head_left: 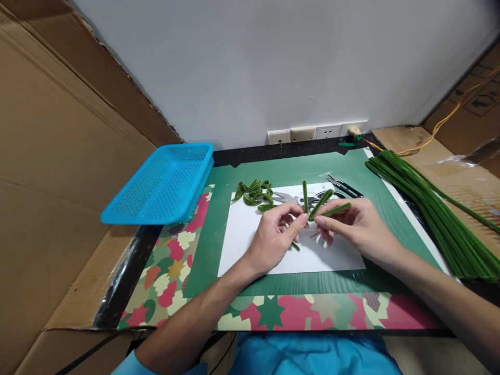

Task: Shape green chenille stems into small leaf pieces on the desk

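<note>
I pinch green strips (322,202) between left hand (275,235) and right hand (361,224), long axes fanning away and rightward.

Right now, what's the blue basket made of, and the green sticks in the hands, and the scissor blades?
Blue basket: likely plastic, slightly glossy, with a neat pattern of holes.
Green sticks: perhaps pipe-cleaner fibre, fuzzy and matte; I can't see inside.
Scissor blades: probably metal, smooth and silvery grey.
</note>
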`<state>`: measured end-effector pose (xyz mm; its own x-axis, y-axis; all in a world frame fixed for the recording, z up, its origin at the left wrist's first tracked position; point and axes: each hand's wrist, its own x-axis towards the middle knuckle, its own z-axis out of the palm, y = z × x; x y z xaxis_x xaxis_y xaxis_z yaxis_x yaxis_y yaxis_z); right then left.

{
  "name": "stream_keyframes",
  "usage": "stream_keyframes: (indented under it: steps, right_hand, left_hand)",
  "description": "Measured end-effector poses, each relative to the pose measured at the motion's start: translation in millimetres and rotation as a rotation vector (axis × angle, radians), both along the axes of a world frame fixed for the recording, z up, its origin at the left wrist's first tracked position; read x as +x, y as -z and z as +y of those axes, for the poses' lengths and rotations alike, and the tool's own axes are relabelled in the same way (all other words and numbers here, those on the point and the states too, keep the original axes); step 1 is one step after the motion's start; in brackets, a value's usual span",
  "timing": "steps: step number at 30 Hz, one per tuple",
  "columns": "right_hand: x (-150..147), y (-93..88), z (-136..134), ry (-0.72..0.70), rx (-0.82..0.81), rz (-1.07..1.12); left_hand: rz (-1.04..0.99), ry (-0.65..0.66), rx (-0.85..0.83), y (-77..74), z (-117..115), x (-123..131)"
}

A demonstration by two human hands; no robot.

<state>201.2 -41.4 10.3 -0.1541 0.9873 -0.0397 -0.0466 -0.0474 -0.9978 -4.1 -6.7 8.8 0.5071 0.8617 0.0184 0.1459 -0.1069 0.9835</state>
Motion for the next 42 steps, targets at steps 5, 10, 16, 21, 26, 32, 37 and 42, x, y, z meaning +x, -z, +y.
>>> stream_keyframes:
  steps: [5, 10, 16, 21, 26, 32, 37, 42]
  right_hand:
    - [1, 0.0, 0, -0.01, -0.032, 0.027]
    - [2, -0.1, 1, -0.006, -0.036, 0.026]
    - [2, 0.0, 2, -0.002, -0.028, 0.037]
    - [1, 2.6, 3, -0.01, -0.035, 0.063]
    - [1, 4.2, 4, -0.023, 0.0, 0.04]
    - [-2, 1.8, 0, 0.006, 0.13, -0.068]
    - [-4, 0.8, -5, 0.074, 0.175, -0.01]
    - [-2, 5.6, -3, -0.013, 0.084, 0.091]
  left_hand:
    - [-0.039, -0.023, -0.042, 0.9, 0, 0]
    - [-0.063, -0.082, -0.059, 1.7, -1, 2]
    - [-0.071, -0.092, -0.055, 2.6, -1, 3]
    - [-0.017, 0.021, -0.036, 4.0, -1, 2]
    - [0.147, 0.053, 0.104, 6.9, -8, 2]
    - [0.09, 0.101, 0.075, 5.9, -13, 2]
    - [-0.06, 0.238, -0.2, 0.3, -13, 0]
    - [0.091, 0.314, -0.206, -6.0, -15, 0]
